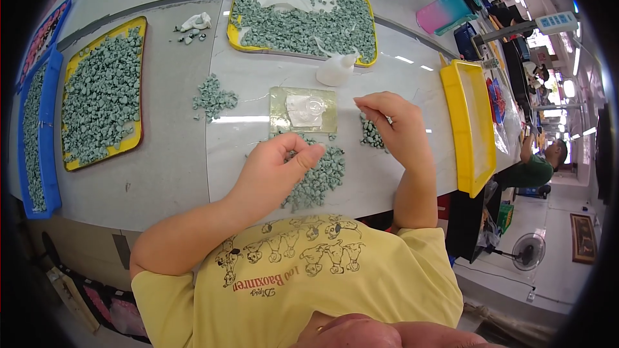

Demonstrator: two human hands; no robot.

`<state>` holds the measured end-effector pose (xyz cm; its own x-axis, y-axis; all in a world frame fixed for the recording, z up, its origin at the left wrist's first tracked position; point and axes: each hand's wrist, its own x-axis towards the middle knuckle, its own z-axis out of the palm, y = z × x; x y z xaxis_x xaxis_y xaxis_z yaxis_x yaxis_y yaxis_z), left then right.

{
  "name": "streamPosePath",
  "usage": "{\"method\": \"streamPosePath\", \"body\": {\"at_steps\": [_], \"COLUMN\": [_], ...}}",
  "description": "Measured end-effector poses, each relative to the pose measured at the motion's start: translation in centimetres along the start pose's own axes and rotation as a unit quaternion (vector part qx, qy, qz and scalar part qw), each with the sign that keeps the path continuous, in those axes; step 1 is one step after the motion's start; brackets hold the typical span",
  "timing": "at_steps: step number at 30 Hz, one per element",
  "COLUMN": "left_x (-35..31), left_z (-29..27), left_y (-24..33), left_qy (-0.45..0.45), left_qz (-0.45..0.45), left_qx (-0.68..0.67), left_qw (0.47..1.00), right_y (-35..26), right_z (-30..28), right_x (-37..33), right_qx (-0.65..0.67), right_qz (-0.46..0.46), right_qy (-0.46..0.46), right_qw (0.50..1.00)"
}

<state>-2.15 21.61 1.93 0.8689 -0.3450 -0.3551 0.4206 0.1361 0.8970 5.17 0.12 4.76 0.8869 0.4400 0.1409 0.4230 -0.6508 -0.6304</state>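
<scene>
My left hand [274, 164] is over a pile of small grey-green pieces [322, 180], its thumb and forefinger pinched together. Anything in that pinch is too small to make out. Bent, with the fingers drawn together, my right hand [396, 122] hovers beside a smaller heap of darker green pieces [371, 134]; its fingertips hide whatever they may grip. Between the hands lies a clear yellowish mat [277, 106] bearing a white patch [303, 111] with a small round clear thing on it. A white squeeze bottle [335, 71] stands just behind the mat.
Yellow trays of green pieces [309, 22] [103, 90] sit at the back and left, beside a blue bin [48, 129]. Another small pile [214, 96] and a crumpled white wad [196, 21] lie on the table. An empty-looking yellow tray [474, 129] is at right; a person [538, 164] sits beyond.
</scene>
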Motion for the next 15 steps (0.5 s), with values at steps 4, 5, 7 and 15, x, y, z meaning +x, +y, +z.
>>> {"method": "streamPosePath", "body": {"at_steps": [4,5,7,15], "left_x": [-0.1,-0.1,0.0,0.8], "left_z": [0.2,0.1,0.3,0.3], "left_y": [1.0,1.1,1.4,0.9], "left_qy": [0.001,0.003,0.012,0.035], "left_qz": [-0.066,-0.068,-0.055,-0.011], "left_qx": [-0.160,-0.212,-0.216,-0.212], "left_qw": [0.985,0.975,0.975,0.976], "right_y": [1.1,1.4,1.9,2.4], "right_z": [-0.6,-0.6,-0.4,0.6], "right_x": [-0.6,-0.6,-0.7,-1.1], "right_qx": [-0.125,-0.125,-0.195,-0.228], "right_qz": [0.021,0.021,0.003,0.042], "right_qy": [-0.029,-0.028,-0.052,-0.045], "right_qw": [0.991,0.992,0.979,0.972]}}
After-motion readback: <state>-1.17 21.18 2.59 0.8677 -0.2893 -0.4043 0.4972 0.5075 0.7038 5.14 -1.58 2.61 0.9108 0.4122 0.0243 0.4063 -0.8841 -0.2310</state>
